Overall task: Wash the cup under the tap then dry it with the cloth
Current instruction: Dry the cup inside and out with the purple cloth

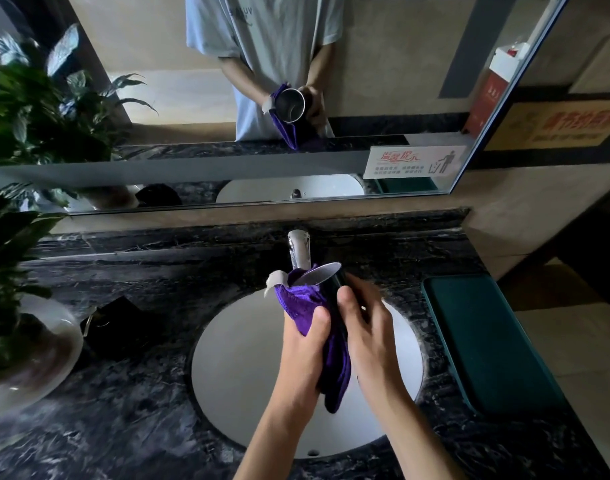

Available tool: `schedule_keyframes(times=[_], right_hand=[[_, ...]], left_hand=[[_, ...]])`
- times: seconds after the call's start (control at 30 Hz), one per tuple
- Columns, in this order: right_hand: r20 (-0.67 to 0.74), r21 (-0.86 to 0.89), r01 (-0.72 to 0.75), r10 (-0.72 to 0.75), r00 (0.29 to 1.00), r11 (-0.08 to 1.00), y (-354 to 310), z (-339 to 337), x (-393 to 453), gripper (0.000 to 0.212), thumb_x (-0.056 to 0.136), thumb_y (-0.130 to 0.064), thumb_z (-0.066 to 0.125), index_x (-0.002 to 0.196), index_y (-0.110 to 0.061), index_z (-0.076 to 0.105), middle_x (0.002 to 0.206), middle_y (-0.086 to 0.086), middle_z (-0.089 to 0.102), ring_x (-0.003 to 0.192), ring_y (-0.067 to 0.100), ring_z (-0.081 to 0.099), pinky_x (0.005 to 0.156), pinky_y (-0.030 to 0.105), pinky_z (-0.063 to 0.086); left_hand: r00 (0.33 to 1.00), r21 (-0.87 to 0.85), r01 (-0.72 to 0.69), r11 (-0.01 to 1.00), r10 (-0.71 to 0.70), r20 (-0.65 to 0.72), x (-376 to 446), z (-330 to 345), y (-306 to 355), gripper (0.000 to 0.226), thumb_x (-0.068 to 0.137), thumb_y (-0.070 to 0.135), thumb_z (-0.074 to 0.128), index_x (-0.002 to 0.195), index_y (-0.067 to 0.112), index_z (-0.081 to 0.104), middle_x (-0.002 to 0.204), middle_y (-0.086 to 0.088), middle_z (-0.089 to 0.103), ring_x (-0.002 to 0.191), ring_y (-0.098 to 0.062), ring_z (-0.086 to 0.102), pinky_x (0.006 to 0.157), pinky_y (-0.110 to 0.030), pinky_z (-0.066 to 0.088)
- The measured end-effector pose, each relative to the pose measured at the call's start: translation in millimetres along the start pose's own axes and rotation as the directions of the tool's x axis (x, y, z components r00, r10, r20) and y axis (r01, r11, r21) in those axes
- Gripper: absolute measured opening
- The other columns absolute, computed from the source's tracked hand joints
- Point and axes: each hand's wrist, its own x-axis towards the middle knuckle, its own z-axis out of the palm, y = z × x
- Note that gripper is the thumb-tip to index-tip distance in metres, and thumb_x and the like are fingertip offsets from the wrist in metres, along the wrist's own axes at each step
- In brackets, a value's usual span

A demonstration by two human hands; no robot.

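1. Over the round white sink basin set into the dark marbled stone desk, both bare hands hold the task's things just in front of the chrome tap.
2. The right hand has its grip clamped around the dark body of the metal cup, thumb on the near side and fingers wrapped over the far side.
3. The cup is tilted, its open silvery rim pointing away from the person and up toward the tap, close beside the spout.
4. The left hand has its grip closed on the purple microfibre cloth, thumb pressing the cloth against the cup's left side.
5. The cloth bunches around the cup near the rim and hangs down between the two wrists above the basin; a small white tag sticks out at its upper left.
6. No water stream is visible from the tap.
7. A leafy green plant in a white bowl-shaped pot stands at the desk's left edge.
8. A dark green rectangular pad lies along the desk's right edge.
9. The wall mirror behind the desk's back edge reflects the cup's shiny inside.
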Motion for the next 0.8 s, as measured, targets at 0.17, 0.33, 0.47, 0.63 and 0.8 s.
schedule_keyframes(times=[0.17, 0.33, 0.47, 0.63, 0.8], right_hand=[[-0.045, -0.032, -0.017, 0.016, 0.999, 0.999, 0, -2, 1, 0.024, 0.108, -0.033, 0.042, 0.109, -0.025, 0.066, 0.098, -0.016, 0.074, 0.096, 0.007, 0.068, 0.081, 0.018, 0.050], [-0.019, -0.042, -0.036, 0.035, 0.999, 0.999, 3, -1, 0, 0.018, 0.108, -0.029, 0.046, 0.105, -0.024, 0.063, 0.090, -0.013, 0.071, 0.087, 0.009, 0.066, 0.078, 0.027, 0.051], [0.205, -0.020, -0.046, 0.049, 0.978, 0.999, 4, -2, -9, 0.046, 0.097, -0.030, 0.061, 0.143, -0.025, 0.054, 0.131, -0.010, 0.070, 0.122, 0.005, 0.065, 0.096, 0.021, 0.054], [0.260, 0.037, -0.033, 0.023, 0.965, 0.999, -5, -11, -8, 0.043, 0.097, -0.029, 0.059, 0.140, -0.021, 0.059, 0.127, -0.001, 0.073, 0.121, 0.016, 0.067, 0.098, 0.031, 0.054], [0.328, 0.048, -0.133, 0.111, 0.938, 0.990, -8, -22, -7, 0.041, 0.098, -0.034, 0.060, 0.139, -0.027, 0.060, 0.128, 0.002, 0.072, 0.122, 0.023, 0.067, 0.103, 0.046, 0.053]], left_hand=[[0.995, 0.011, -0.097, 0.995, 0.097, 0.028, 9, -5, 5, 0.080, 0.078, 0.067, 0.075, 0.130, 0.010, 0.058, 0.091, -0.016, 0.062, 0.061, -0.021, 0.056, 0.050, -0.028, 0.050], [0.971, -0.023, 0.068, 0.997, -0.072, -0.229, 5, -3, 4, 0.058, 0.086, 0.076, 0.060, 0.096, 0.019, 0.071, 0.070, -0.008, 0.066, 0.056, -0.026, 0.057, 0.053, -0.037, 0.045], [0.954, -0.182, 0.105, 0.978, -0.150, -0.259, 4, -5, 11, 0.052, 0.085, 0.066, 0.052, 0.096, 0.022, 0.077, 0.079, -0.015, 0.069, 0.059, -0.022, 0.061, 0.056, -0.027, 0.050], [0.965, -0.272, 0.143, 0.952, -0.195, -0.174, 2, -7, 24, 0.060, 0.094, 0.060, 0.046, 0.126, 0.017, 0.074, 0.127, -0.019, 0.074, 0.111, -0.033, 0.072, 0.100, -0.044, 0.052], [0.977, -0.281, 0.090, 0.956, -0.139, -0.163, 3, -20, 32, 0.063, 0.097, 0.055, 0.048, 0.141, 0.012, 0.062, 0.136, -0.022, 0.070, 0.125, -0.035, 0.068, 0.105, -0.048, 0.050]])
